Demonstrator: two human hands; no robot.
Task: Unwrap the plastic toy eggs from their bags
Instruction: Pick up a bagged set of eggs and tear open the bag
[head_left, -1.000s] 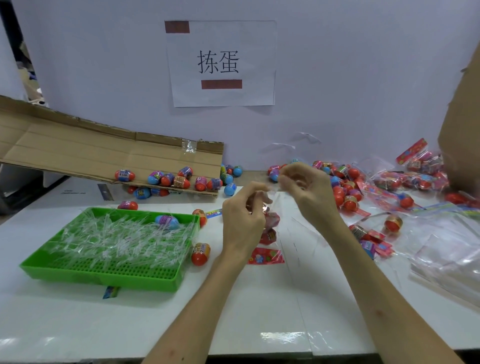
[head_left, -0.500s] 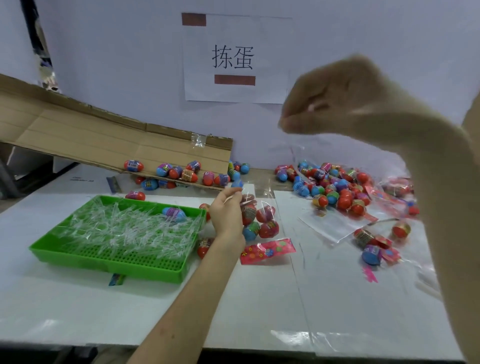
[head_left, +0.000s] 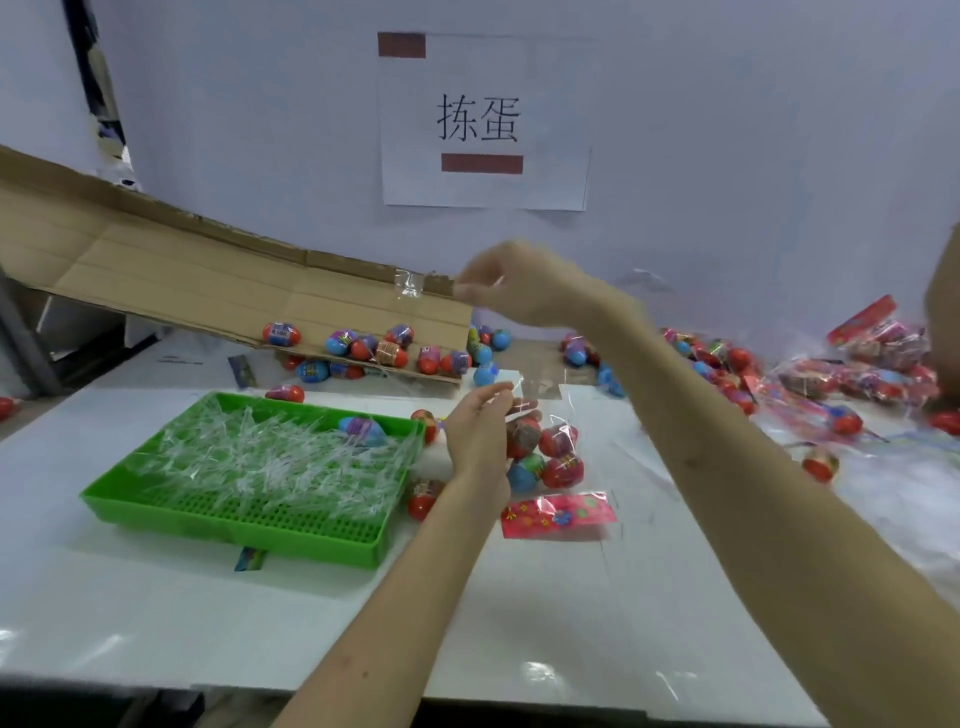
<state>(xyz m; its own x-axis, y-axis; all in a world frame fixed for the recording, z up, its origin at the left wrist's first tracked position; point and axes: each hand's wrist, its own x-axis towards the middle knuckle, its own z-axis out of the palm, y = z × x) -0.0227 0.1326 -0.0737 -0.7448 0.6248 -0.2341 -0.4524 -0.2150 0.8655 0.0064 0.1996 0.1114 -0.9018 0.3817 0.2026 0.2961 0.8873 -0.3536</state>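
Two hands apart: left hand (head_left: 480, 434) pinches bag (head_left: 553, 452) mouth, long axis running back beside its wrist; right hand (head_left: 506, 286) raised beyond, grip unclear.

Clear bag (head_left: 565, 415) upright on table (head_left: 519, 623); red, blue eggs (head_left: 558, 441) clustered inside.

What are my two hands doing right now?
Left hand: pinches the top of the clear bag of eggs.
Right hand: fingers pinched shut, likely on a clear strip.
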